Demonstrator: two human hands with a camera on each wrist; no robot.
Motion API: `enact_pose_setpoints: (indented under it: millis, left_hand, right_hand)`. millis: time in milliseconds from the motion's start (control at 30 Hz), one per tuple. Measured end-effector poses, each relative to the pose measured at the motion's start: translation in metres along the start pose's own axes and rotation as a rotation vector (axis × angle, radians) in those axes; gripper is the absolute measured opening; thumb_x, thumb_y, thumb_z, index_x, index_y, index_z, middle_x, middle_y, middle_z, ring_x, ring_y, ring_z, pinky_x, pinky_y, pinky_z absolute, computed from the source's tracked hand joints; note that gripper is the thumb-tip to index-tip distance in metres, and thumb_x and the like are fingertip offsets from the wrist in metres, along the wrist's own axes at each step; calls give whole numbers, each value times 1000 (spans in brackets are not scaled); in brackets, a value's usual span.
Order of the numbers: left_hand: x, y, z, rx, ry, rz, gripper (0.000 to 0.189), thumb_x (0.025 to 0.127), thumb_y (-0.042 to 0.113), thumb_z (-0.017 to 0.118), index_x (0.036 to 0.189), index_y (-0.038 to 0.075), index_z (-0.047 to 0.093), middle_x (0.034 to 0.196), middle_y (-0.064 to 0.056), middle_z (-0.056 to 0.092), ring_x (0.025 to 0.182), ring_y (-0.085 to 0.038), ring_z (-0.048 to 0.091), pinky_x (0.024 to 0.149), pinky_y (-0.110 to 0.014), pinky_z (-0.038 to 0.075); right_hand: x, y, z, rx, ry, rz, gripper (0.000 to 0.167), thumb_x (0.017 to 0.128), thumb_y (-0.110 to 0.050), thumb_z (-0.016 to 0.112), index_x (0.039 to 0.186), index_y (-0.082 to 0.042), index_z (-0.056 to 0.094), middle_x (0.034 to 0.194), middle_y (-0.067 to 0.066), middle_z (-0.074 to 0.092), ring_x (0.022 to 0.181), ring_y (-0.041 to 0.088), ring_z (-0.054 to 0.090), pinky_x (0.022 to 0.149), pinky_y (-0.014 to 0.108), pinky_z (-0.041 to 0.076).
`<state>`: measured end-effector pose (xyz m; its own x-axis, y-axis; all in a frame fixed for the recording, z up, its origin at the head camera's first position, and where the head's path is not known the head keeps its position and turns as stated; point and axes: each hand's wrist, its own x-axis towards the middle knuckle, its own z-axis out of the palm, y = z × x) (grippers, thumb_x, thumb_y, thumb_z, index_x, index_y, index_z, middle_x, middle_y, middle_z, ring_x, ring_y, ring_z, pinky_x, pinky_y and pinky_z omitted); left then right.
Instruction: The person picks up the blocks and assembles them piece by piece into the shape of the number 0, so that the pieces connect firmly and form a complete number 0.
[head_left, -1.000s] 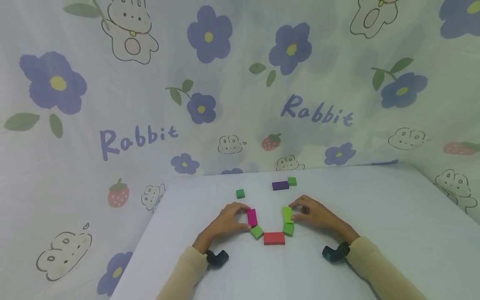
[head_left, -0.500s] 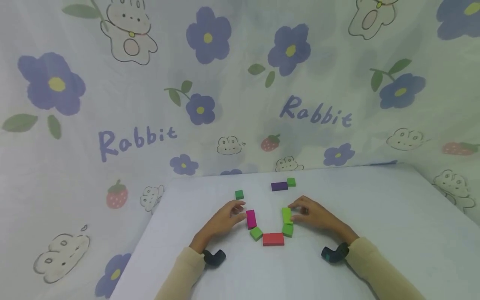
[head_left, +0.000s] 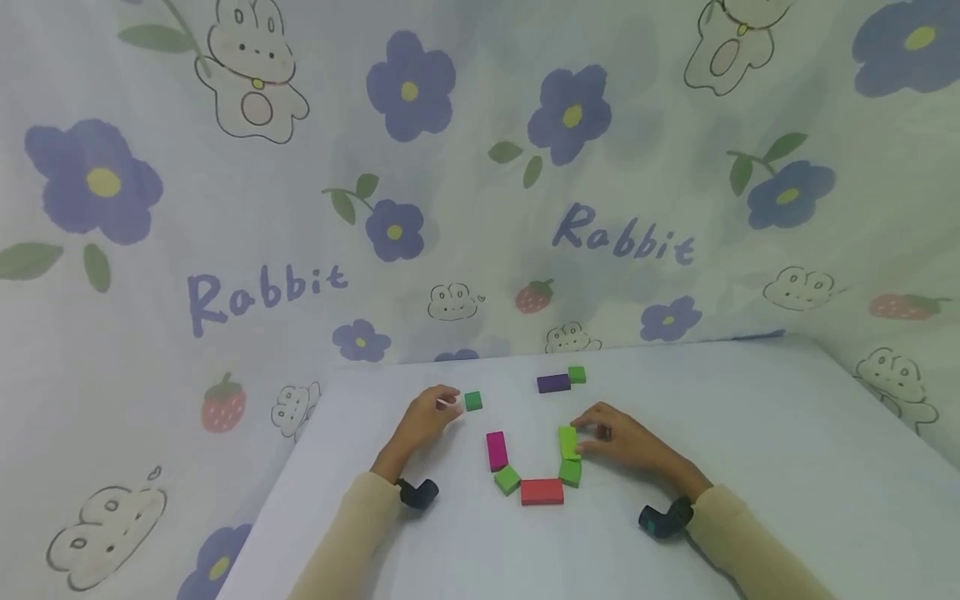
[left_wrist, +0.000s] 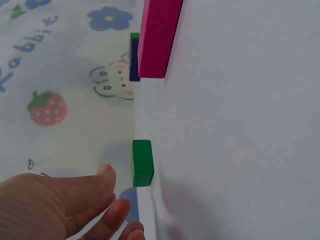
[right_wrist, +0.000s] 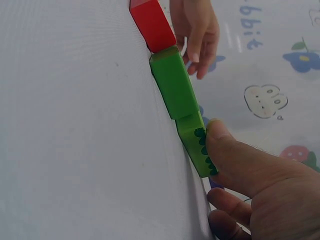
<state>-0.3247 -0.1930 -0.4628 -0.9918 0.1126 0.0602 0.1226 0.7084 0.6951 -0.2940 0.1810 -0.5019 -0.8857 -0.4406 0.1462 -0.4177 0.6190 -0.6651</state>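
Note:
My left hand point(head_left: 423, 418) is beside a dark green cube point(head_left: 473, 401), its fingers loosely bent with a small gap to the cube. In the left wrist view, the thumb and fingers are apart, to the left of and below the green cube point(left_wrist: 143, 162). My right hand point(head_left: 626, 437) pinches a yellow-green block point(head_left: 568, 442); the right wrist view has the thumb point(right_wrist: 235, 155) against its side, while the index finger is hidden. A green cube point(head_left: 571, 472) adjoins that block. Nearby are a red block point(head_left: 542, 492), a tilted green cube point(head_left: 507, 479) and a magenta block point(head_left: 497, 451), forming a U.
Farther back on the white table point(head_left: 675, 383), a purple block point(head_left: 553, 383) lies against another green cube point(head_left: 577, 374). A patterned cloth point(head_left: 465, 167) hangs behind the table. Each wrist carries a dark camera point(head_left: 418, 493).
My left hand has let go of the magenta block and moved away and leftward to the dark green cube. The right hand has stayed at the yellow-green block. The head view has tilted slightly up.

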Motion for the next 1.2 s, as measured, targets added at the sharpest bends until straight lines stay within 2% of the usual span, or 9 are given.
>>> enact_pose_setpoints:
  millis: [133,233,400,800,1200]
  left_hand:
    - [13,-2,3,12,-13,21,36,94,16,68,128,6,63,120,-12,66,113,-31,62,96,-47,52]
    - [18,-4,10,23,-40,31,39,93,15,69,129,4,62,122,-14,66,114,-32,62,98,-47,51]
    - [19,-8,17,40,-42,26,42,91,16,71,130,4,62,125,-13,65,117,-33,61,102,-49,49]
    - [22,-3,13,72,-61,20,43,89,16,74,130,6,63,120,-11,68,120,-33,60,105,-49,47]
    - [23,-3,11,91,-36,27,33,92,18,70,124,9,67,116,-10,69,115,-30,61,102,-49,49]
  right_hand:
    - [-5,0,1,-13,16,-5,42,84,-46,77,121,-28,69,105,-10,58,90,10,51,74,22,48]
    - [-10,1,2,-16,9,16,42,84,-47,76,120,-28,69,105,-11,58,90,10,51,74,21,48]
    - [-11,2,5,-9,-7,9,42,85,-48,75,121,-29,68,106,-11,57,91,10,50,74,21,48]
    - [-3,-2,2,-4,0,20,41,85,-44,77,121,-27,69,105,-9,58,90,11,51,73,21,47]
    - [0,-6,-2,-9,-3,16,42,85,-45,77,122,-26,69,108,-8,60,91,11,51,74,21,48]
